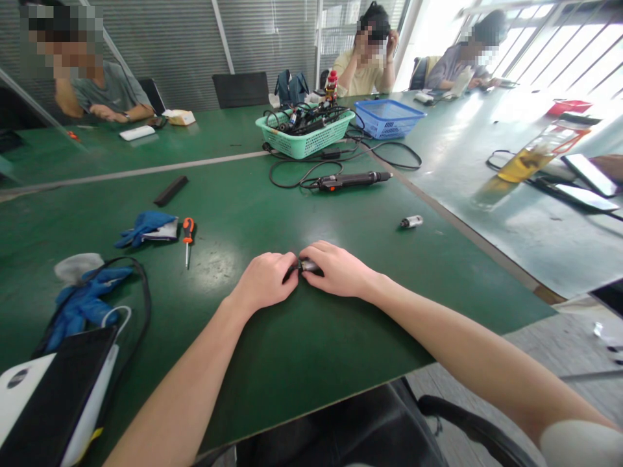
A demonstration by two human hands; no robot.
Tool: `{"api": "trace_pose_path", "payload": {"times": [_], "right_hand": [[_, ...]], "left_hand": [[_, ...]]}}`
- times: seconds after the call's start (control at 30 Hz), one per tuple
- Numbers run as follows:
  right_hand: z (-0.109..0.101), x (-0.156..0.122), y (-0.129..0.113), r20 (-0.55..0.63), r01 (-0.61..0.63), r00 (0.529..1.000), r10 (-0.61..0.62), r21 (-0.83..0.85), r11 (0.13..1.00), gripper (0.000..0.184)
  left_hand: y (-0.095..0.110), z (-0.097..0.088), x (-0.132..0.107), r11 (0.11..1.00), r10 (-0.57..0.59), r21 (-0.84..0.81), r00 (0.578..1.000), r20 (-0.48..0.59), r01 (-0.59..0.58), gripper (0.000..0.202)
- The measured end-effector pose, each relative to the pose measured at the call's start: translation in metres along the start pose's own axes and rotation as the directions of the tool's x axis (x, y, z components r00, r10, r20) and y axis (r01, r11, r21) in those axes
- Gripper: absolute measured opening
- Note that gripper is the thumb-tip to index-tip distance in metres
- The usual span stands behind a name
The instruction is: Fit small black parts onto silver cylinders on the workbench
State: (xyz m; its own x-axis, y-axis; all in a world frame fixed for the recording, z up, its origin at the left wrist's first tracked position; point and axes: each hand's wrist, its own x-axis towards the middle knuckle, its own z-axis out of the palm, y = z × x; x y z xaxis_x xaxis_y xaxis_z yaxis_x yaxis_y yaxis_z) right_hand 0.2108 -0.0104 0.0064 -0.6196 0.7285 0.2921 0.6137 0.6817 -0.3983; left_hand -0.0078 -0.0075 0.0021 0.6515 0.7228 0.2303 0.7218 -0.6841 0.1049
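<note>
"can you read anything on the stuff around here?"
"not really. the white case in the corner has a dark oval badge, but its letters are too small."
"and the electric screwdriver?"
"just an orange marking, no words i can make out."
"the small dark piece between the left hand and right hand?"
"nothing legible."

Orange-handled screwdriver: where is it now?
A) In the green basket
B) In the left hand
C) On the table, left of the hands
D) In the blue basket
C. The screwdriver lies on the green tabletop, apart from the left hand and right hand, which pinch a small dark part.
</note>
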Motion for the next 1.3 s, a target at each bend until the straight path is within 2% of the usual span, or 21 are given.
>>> {"api": "trace_pose_path", "payload": {"times": [1.3], "right_hand": [[-0.0007, 0.0008, 0.0, 0.012, 0.001, 1.0, -0.001, 0.001, 1.0, 0.023]], "left_hand": [[-0.0008, -0.0009, -0.0004, 1.0, 0.028, 0.003, 1.0, -0.013, -0.028, 0.015]]}}
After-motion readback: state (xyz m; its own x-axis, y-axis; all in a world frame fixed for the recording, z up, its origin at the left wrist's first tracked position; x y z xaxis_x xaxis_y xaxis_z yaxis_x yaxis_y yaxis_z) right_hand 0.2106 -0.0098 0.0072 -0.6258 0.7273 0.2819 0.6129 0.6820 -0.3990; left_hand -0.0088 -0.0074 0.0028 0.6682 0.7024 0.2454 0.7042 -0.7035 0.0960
